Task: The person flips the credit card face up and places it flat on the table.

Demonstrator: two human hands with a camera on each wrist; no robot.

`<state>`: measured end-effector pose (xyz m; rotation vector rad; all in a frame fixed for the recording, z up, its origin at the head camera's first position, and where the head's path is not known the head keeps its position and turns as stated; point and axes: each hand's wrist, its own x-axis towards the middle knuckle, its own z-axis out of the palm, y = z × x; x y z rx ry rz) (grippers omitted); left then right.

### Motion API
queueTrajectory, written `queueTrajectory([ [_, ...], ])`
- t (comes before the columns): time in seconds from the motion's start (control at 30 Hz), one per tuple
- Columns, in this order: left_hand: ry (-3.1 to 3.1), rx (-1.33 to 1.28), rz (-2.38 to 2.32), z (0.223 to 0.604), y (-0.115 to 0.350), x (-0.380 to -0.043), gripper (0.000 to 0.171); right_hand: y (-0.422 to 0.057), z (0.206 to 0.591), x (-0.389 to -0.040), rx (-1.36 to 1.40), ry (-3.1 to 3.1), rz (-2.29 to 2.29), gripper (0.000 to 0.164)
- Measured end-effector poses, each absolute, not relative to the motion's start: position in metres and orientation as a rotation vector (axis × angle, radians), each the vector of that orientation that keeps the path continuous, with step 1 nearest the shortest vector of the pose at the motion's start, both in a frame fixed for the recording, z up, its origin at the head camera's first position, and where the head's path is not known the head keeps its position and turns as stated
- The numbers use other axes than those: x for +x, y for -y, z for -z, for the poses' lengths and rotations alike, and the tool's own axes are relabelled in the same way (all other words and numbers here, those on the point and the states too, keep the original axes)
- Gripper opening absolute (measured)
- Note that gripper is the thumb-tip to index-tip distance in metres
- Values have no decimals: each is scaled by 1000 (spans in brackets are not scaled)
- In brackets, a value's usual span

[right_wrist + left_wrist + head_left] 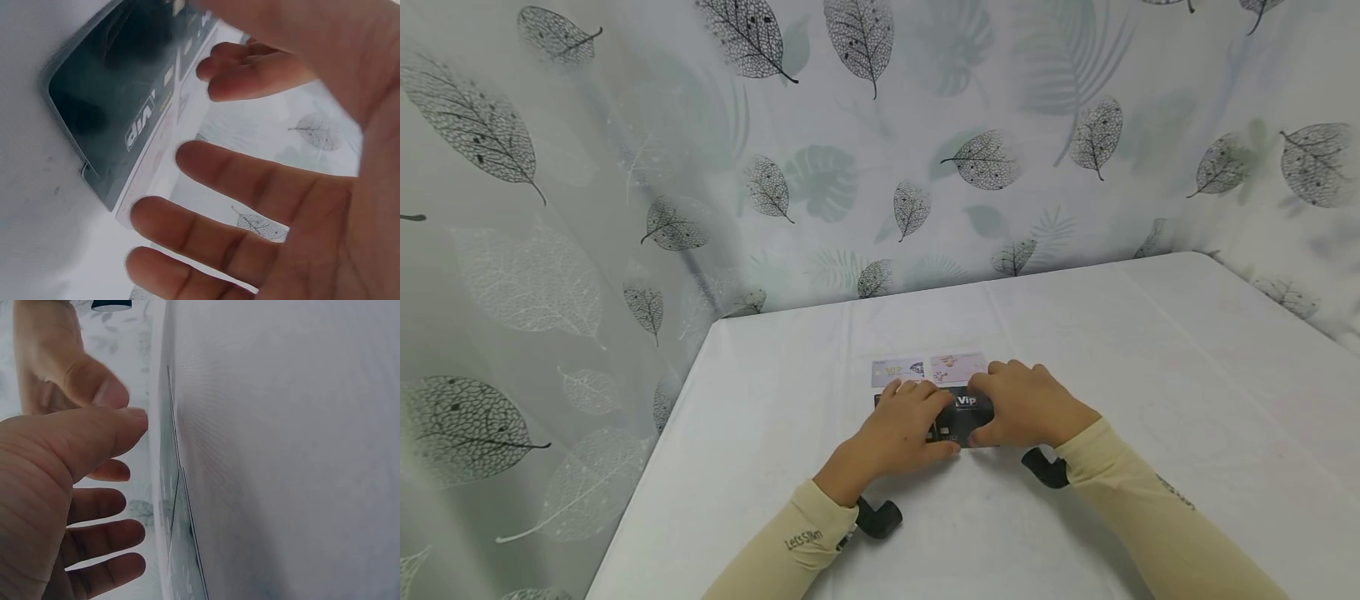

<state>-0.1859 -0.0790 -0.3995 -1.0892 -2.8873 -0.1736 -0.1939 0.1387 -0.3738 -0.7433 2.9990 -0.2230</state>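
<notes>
Dark cards lie on the white table under and between the two hands; one shows the word "Vip" in white. Behind them are a pale card with VIP lettering and a pinkish flowered card, side by side. My left hand hovers over the left part of the dark cards, fingers loosely bent and nothing in its grasp. Over their right edge is my right hand, its fingers spread apart in the right wrist view, clear of the dark Vip card. In the left wrist view the thumbs come close together.
The white tablecloth spreads around the cards. Leaf-printed curtains stand behind the table and along its sides. A black wrist mount sits below the left wrist and another below the right.
</notes>
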Motion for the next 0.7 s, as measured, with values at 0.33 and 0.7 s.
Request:
queueTrajectory([
  [0.33, 2925, -1019, 264, 396, 81, -189, 61, -140, 373, -194, -713, -3056, 219, 62],
  [0.7, 2971, -864, 209, 394, 94, -198, 69, -146, 379, -196, -672, -3111, 295, 79],
])
